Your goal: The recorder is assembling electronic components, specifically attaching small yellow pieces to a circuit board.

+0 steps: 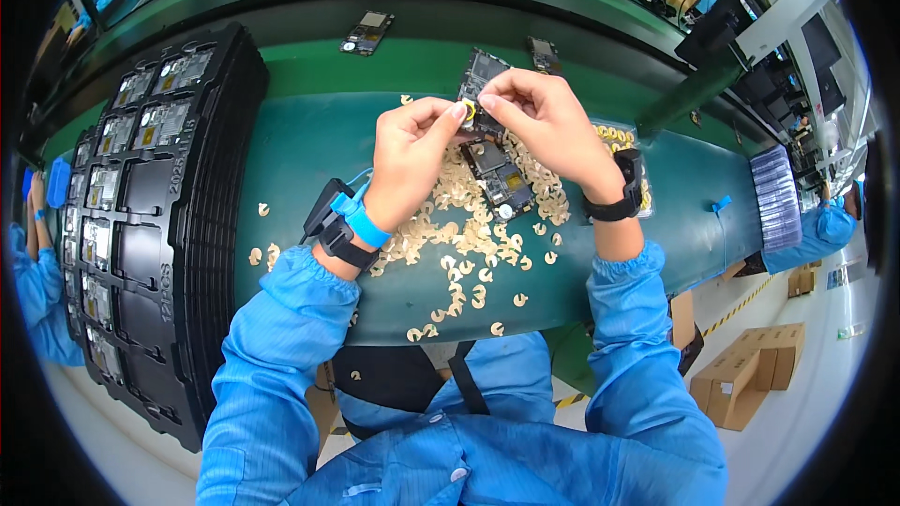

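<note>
2 hands are meeting above the green desk (309,141): the left hand (409,152) and right hand (544,117) are pinching a small yellow ring (468,111) against a raised circuit board (480,75), fingers closed. Keeping the board steady should help seating.

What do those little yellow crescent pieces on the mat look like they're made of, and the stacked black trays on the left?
The crescents look like thin paper or film, perhaps sticker backings: flat, matte, pale yellow, strewn loosely on the mat. I can't tell which for sure. The trays look like thin moulded black plastic: a slight sheen, formed pockets and nested rims in the stack.
</note>
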{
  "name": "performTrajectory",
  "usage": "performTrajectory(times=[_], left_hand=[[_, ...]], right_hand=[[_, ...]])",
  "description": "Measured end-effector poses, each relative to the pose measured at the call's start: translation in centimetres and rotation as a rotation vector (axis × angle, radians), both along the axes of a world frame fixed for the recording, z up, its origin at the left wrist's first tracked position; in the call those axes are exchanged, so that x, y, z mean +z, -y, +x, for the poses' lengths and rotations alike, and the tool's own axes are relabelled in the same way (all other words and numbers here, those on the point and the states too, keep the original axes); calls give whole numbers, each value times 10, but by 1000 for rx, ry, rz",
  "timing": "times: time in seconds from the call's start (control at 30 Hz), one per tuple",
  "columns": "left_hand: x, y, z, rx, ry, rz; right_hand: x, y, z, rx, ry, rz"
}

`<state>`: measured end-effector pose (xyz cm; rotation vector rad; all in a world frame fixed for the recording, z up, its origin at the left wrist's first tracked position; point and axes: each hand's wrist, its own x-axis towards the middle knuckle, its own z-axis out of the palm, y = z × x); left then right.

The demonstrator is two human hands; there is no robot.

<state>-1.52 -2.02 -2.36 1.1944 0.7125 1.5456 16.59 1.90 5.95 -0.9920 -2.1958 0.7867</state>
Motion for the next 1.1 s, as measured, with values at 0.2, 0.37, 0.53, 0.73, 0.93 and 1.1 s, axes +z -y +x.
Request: performTrajectory(times=[0.2, 0.37, 0.53, 0.73, 0.93, 1.1], left_hand=[[3, 2, -2, 78, -18, 5], [-3, -3, -3, 73, -77, -9], [0, 0, -1, 101, -100, -8], [-3, -2, -1, 116, -102, -7], [-3, 0, 0, 122, -108, -2], [-2, -1, 2, 151, -87, -36]], right_hand=[[-31, -6, -9, 11, -274, -113], [-23, 0, -7, -62, -190, -113], [-32, -3, -7, -39, -225, -105], [-36, -3, -6, -33, -247, -115], [-43, -4, -6, -58, -251, -95], [-47, 1, -6, -85, -282, -37]])
